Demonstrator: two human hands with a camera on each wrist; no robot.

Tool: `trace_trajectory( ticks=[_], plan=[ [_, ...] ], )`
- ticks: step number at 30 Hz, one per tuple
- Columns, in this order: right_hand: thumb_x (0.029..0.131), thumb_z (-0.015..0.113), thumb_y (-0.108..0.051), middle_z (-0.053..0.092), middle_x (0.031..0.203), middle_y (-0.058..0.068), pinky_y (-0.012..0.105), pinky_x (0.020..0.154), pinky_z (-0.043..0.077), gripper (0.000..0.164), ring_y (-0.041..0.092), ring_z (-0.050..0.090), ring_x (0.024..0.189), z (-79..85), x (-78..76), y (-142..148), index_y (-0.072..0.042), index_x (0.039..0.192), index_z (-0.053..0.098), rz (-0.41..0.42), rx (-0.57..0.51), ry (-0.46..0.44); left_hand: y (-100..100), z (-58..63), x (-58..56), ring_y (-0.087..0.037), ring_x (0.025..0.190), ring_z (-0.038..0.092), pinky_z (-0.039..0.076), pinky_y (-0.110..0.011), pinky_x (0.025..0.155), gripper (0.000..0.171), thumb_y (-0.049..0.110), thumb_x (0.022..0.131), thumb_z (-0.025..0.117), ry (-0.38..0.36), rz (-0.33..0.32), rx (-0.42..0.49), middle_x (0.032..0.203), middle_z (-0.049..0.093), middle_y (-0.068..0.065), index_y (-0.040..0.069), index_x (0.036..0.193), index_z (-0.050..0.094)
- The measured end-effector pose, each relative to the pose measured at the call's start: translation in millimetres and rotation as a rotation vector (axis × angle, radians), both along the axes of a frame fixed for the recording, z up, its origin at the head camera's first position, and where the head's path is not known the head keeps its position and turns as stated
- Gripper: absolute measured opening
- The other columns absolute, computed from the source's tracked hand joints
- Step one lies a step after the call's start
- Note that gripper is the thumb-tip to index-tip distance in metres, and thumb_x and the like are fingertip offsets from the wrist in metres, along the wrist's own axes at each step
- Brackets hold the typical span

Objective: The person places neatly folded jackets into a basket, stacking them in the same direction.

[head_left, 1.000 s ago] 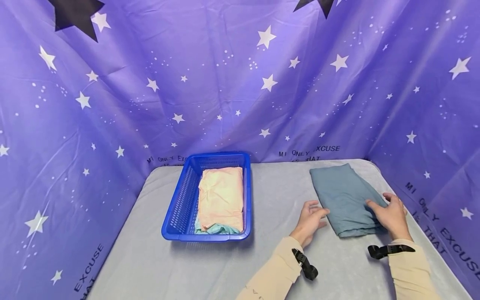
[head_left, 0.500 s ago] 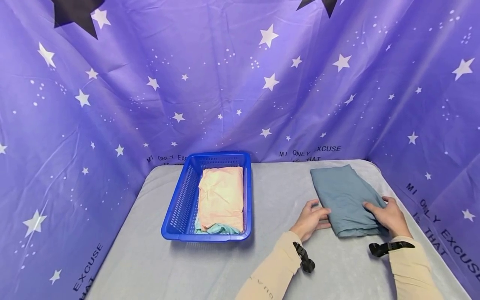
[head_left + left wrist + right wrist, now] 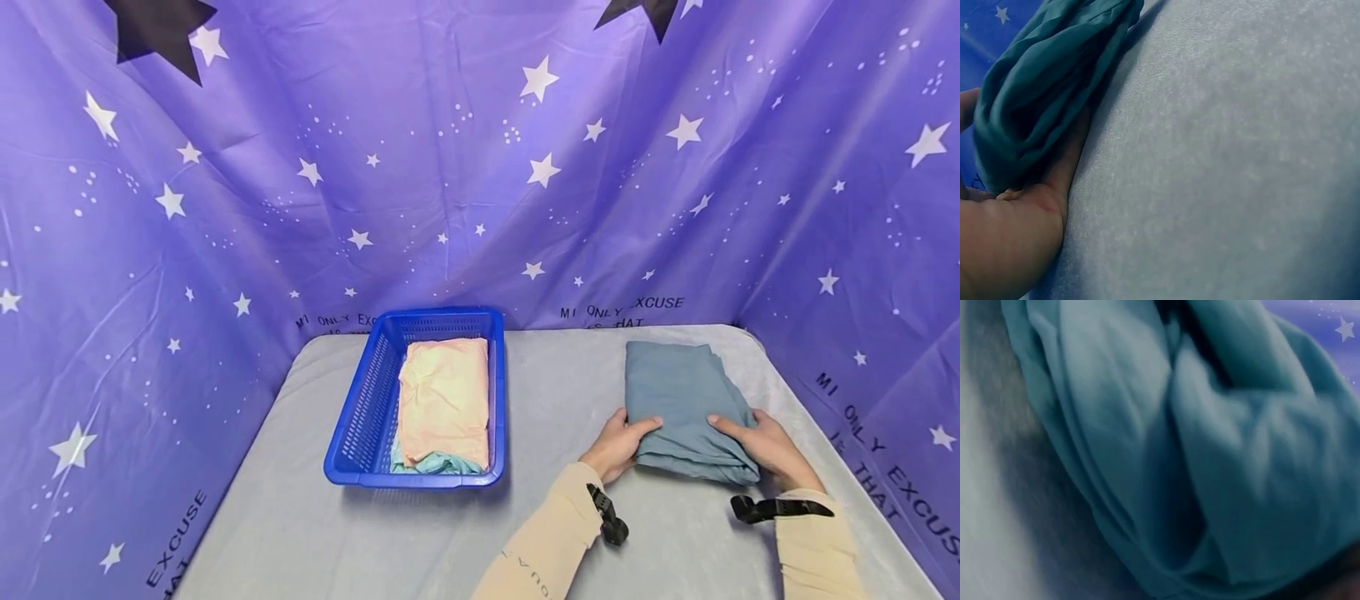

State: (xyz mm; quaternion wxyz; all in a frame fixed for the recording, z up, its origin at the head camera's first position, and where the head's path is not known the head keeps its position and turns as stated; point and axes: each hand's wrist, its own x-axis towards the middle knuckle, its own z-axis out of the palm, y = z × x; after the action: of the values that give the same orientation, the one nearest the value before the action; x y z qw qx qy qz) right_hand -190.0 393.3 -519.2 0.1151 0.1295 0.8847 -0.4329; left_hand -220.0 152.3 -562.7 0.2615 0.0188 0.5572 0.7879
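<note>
A folded grey-blue cloth (image 3: 678,400) is at the right of the table in the head view, its layered near edge facing me. My left hand (image 3: 613,446) grips its left side, thumb on top. In the left wrist view that hand (image 3: 1016,231) has fingers under the teal-looking folds (image 3: 1054,81). At the opposite side, my right hand (image 3: 780,454) holds the cloth with the thumb on top; its other fingers are mostly hidden. Loose layers of the cloth (image 3: 1122,425) fill the right wrist view, their near edge apart from the table surface.
A blue perforated basket (image 3: 345,433) stands left of centre on the grey-covered table (image 3: 555,400). Inside it a folded peach cloth (image 3: 444,396) lies on a mint-green one (image 3: 438,463). A purple star-patterned curtain (image 3: 450,192) encloses the back and sides.
Both hands have closed onto the cloth's sides, and the right hand has moved slightly inward. The cloth has turned a little, its near right edge shifting toward me. The basket stays put.
</note>
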Motion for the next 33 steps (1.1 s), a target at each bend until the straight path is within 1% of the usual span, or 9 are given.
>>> trace_trajectory(
  ticks=[4,7,10,12,14,16,20,27,33],
  plan=[
    [0.101,0.052,-0.056,0.031,0.151,0.045,0.042,0.096,0.051,0.099,0.050,0.045,0.131,-4.1,0.7,-11,0.021,0.153,0.015,0.008,-0.053,0.014,-1,-1.9,-0.7,-0.032,0.114,0.066,0.054,-0.054,0.100,0.050,0.037,0.099,0.068,-0.021,0.019,-0.014,0.123,0.065,-0.012,0.017,0.141,0.049],
    [0.101,0.053,-0.055,0.023,0.156,0.045,0.047,0.105,0.047,0.103,0.052,0.036,0.139,-6.5,0.6,-17,0.021,0.153,0.008,-0.033,-0.084,-0.007,-1,-2.3,0.3,-0.040,0.130,0.057,0.047,-0.065,0.105,0.063,0.043,0.099,0.066,-0.039,0.043,-0.072,0.140,0.057,-0.017,0.014,0.150,0.044],
    [0.101,0.053,-0.053,0.018,0.158,0.044,0.056,0.113,0.037,0.102,0.053,0.028,0.144,-8.4,1.7,-21,0.021,0.154,0.007,-0.070,-0.106,-0.004,-1,-2.6,1.3,-0.042,0.141,0.046,0.040,-0.071,0.108,0.070,0.046,0.099,0.064,-0.043,0.050,-0.115,0.152,0.046,-0.016,0.015,0.156,0.037],
    [0.102,0.055,-0.051,0.025,0.156,0.042,0.047,0.108,0.043,0.096,0.051,0.035,0.140,-10.0,3.3,-24,0.020,0.153,0.016,-0.082,-0.102,0.026,-1,-4.0,1.5,-0.043,0.141,0.046,0.038,-0.072,0.109,0.067,0.044,0.100,0.063,-0.047,0.047,-0.098,0.151,0.047,-0.017,0.016,0.156,0.037],
    [0.102,0.056,-0.049,0.035,0.152,0.040,0.032,0.097,0.048,0.089,0.043,0.047,0.130,-11.1,5.6,-26,0.019,0.152,0.025,-0.084,-0.088,0.063,-1,-5.0,1.5,-0.041,0.139,0.049,0.039,-0.071,0.109,0.064,0.041,0.101,0.063,-0.045,0.046,-0.086,0.149,0.050,-0.015,0.017,0.155,0.039],
    [0.102,0.056,-0.048,0.041,0.149,0.039,0.020,0.084,0.047,0.086,0.026,0.057,0.115,-11.4,8.3,-27,0.018,0.149,0.030,-0.083,-0.073,0.094,-1,-6.0,1.2,-0.039,0.133,0.055,0.043,-0.068,0.108,0.058,0.038,0.102,0.062,-0.048,0.044,-0.056,0.143,0.056,-0.014,0.020,0.153,0.042],
    [0.102,0.057,-0.048,0.043,0.147,0.036,0.012,0.075,0.045,0.083,-0.008,0.048,0.093,-10.3,12.6,-29,0.015,0.150,0.032,-0.092,-0.101,0.126,0,-6.7,0.3,-0.030,0.119,0.065,0.052,-0.058,0.103,0.046,0.034,0.102,0.062,-0.046,0.047,0.000,0.127,0.067,-0.007,0.028,0.147,0.050],
    [0.102,0.056,-0.048,0.038,0.153,0.035,0.010,0.075,0.042,0.084,0.005,0.050,0.107,-5.8,15.7,-33,0.010,0.155,0.028,-0.112,-0.124,0.125,0,-6.1,1.2,-0.026,0.116,0.066,0.053,-0.053,0.103,0.049,0.030,0.101,0.064,-0.043,0.067,0.021,0.125,0.067,-0.004,0.032,0.147,0.050],
    [0.103,0.057,-0.046,0.038,0.152,0.035,0.009,0.076,0.044,0.081,-0.014,0.044,0.096,-5.6,19.7,-34,0.008,0.156,0.028,-0.079,-0.130,0.150,-3,-7.7,0.2,-0.022,0.103,0.070,0.059,-0.045,0.093,0.043,0.025,0.099,0.066,-0.035,0.072,0.059,0.114,0.071,-0.002,0.035,0.140,0.055]
  ],
)
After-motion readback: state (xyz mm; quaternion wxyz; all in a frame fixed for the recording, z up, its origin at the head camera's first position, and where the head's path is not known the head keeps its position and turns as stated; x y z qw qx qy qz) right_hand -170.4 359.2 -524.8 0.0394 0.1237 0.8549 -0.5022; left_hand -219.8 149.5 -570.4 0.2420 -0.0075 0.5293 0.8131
